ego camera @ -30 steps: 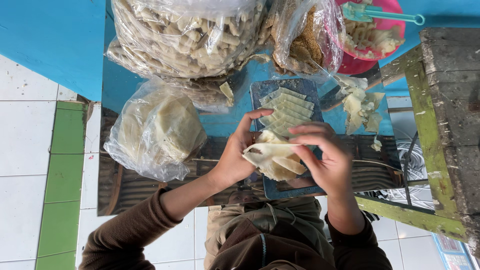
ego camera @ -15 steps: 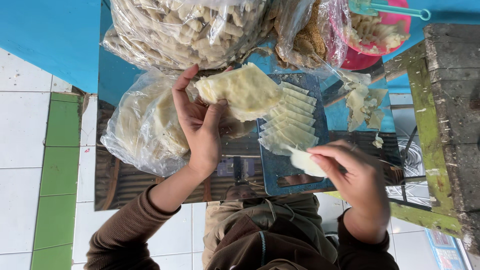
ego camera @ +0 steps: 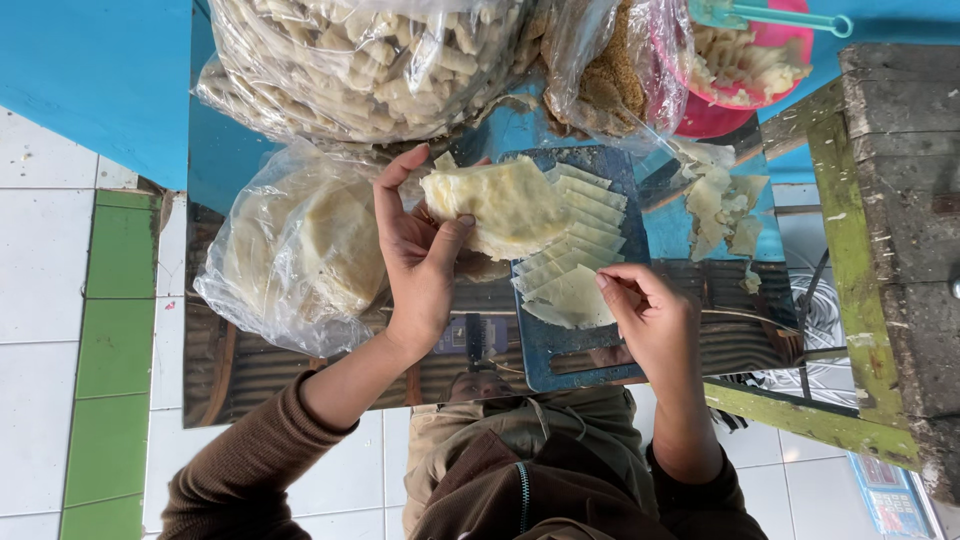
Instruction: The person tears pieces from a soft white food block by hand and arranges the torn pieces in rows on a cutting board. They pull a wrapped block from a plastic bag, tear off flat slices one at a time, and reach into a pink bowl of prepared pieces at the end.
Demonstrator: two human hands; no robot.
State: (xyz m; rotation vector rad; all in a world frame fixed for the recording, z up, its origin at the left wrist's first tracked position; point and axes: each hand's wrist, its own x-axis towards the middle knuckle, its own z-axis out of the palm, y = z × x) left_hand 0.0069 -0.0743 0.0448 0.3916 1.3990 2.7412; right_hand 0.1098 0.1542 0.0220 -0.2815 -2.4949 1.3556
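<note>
White floor tiles with a green strip lie under a blue surface (ego camera: 660,225) that is crowded with bags and food. Your left hand (ego camera: 420,255) grasps a pale folded sheet (ego camera: 500,205) between thumb and fingers and holds it lifted above the tray (ego camera: 575,350), so it stays apart from the cut pieces below. Your right hand (ego camera: 650,320) pinches the nearest slice (ego camera: 570,298) at its edge with the fingertips; this slice is the last in a row of thin slices (ego camera: 580,235) that overlap along the dark tray, probably so each one can be lifted alone. Beside your left hand, a clear bag (ego camera: 300,250) holds more pale round sheets, with its mouth turned toward the tray. Behind it, a big bag (ego camera: 370,60) is full of pale curled crackers, and a smaller bag (ego camera: 610,70) holds brown crumbs. A pink bowl (ego camera: 745,90) at the far right holds pale pieces, with a teal tool (ego camera: 780,15) across its rim. Some scraps (ego camera: 720,205) lie loose next to the tray.
</note>
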